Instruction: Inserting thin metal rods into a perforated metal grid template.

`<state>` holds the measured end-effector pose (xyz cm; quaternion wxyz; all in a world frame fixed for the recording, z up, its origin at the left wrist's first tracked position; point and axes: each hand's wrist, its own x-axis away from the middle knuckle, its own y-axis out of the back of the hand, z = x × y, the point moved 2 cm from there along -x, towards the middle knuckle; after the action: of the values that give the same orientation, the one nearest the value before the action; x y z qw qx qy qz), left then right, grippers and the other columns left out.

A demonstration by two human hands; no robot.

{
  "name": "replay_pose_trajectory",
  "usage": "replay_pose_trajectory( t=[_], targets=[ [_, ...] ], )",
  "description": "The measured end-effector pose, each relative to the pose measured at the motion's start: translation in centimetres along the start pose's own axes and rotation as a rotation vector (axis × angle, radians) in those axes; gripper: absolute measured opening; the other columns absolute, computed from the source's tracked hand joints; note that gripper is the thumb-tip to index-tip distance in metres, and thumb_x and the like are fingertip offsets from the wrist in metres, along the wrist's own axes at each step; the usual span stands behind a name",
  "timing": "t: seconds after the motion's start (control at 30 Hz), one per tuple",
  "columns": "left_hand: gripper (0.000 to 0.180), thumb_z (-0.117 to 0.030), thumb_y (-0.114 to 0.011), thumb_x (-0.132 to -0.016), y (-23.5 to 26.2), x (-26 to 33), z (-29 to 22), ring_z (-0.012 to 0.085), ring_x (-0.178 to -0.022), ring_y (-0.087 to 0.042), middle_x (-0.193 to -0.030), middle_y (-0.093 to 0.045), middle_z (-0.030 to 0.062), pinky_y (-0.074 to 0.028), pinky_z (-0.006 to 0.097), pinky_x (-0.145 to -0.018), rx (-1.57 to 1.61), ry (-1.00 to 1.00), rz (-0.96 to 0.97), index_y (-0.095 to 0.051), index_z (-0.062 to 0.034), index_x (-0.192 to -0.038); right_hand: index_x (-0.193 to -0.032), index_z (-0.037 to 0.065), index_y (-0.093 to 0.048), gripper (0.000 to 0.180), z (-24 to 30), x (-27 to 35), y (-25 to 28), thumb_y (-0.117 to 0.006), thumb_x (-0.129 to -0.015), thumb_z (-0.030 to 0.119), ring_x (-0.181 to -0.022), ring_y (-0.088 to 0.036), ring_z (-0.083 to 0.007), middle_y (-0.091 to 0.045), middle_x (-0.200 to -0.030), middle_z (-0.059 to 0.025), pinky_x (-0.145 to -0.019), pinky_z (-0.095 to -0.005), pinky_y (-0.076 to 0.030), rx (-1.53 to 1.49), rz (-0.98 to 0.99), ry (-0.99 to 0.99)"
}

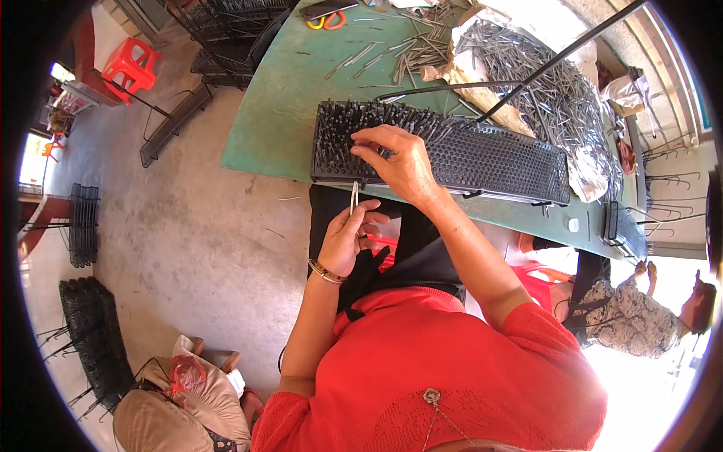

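A long black perforated rack (512, 160) lies along the near edge of the green table, its left part filled with upright thin dark metal rods (335, 132). My right hand (403, 162) reaches over this filled part from the right. Its thumb and fingertips come together above the rods, and what they pinch is too small to make out. In front of the rack, below its left end, my left hand (346, 233) is closed on a few slim silvery metal rods (355, 197) that point up toward the rack.
Loose rods (520, 71) are heaped on brown paper at the back right of the green table (279, 120). Orange-handled scissors (326, 20) lie at its far edge. Black racks (94, 331) and a red stool (132, 68) stand leftward; other people (633, 316) sit nearby.
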<state>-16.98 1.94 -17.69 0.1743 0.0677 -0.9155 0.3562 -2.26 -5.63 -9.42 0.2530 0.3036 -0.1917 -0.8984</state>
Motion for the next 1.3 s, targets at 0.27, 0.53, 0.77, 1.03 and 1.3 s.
replay_pose_trajectory(
  t=[0.27,0.53,0.77,1.03,1.3],
  targets=[
    [0.038,-0.03,-0.043,-0.098,-0.8,0.1,-0.5,0.0089,-0.075,-0.061,-0.099,-0.065,0.0093,-0.051,0.021,-0.058,-0.02,0.001,0.006,-0.051,-0.0019,-0.122,-0.089,0.005,-0.067,0.014,-0.1,0.4,-0.3,-0.069,-0.075,0.009,-0.076,-0.061,-0.025,-0.065,-0.082,-0.0082,-0.068,-0.036,-0.046,0.165,-0.051,0.256],
    [0.037,-0.031,-0.044,-0.098,-0.8,-0.1,-0.6,0.0075,-0.072,-0.058,-0.099,-0.065,0.0091,-0.047,0.021,-0.056,0.005,0.002,-0.023,-0.051,-0.0029,-0.122,-0.092,0.006,-0.067,0.018,0.1,-0.7,-1.3,-0.067,-0.074,0.009,-0.075,-0.056,-0.0227,-0.061,-0.082,-0.0046,-0.07,-0.0348,-0.042,0.322,0.018,0.363],
    [0.037,-0.032,-0.043,-0.098,-0.7,0.1,-1.1,0.0076,-0.071,-0.058,-0.098,-0.065,0.0095,-0.046,0.021,-0.055,0.015,-0.028,0.004,-0.052,-0.0032,-0.12,-0.095,0.004,-0.065,0.02,0.3,0.0,-1.3,-0.064,-0.074,0.007,-0.077,-0.056,-0.0235,-0.06,-0.085,-0.0063,-0.07,-0.0349,-0.042,0.364,0.013,0.404],
    [0.038,-0.035,-0.038,-0.1,-1.1,0.6,-2.2,0.0073,-0.071,-0.057,-0.098,-0.064,0.0095,-0.045,0.02,-0.052,-0.072,-0.032,0.015,-0.049,-0.0052,-0.121,-0.097,0.003,-0.065,0.023,0.4,-0.3,-1.4,-0.062,-0.074,0.005,-0.078,-0.055,-0.0241,-0.058,-0.084,-0.0072,-0.072,-0.0351,-0.042,0.378,0.025,0.377],
    [0.038,-0.035,-0.036,-0.1,-1.1,1.3,-2.5,0.0059,-0.067,-0.055,-0.096,-0.063,0.0091,-0.04,0.017,-0.046,-0.142,0.009,0.06,-0.048,-0.0079,-0.123,-0.095,0.003,-0.065,0.02,0.8,-0.5,-1.2,-0.063,-0.075,0.005,-0.077,-0.055,-0.0234,-0.059,-0.082,-0.0061,-0.072,-0.0352,-0.042,0.359,0.018,0.36]
  ],
)
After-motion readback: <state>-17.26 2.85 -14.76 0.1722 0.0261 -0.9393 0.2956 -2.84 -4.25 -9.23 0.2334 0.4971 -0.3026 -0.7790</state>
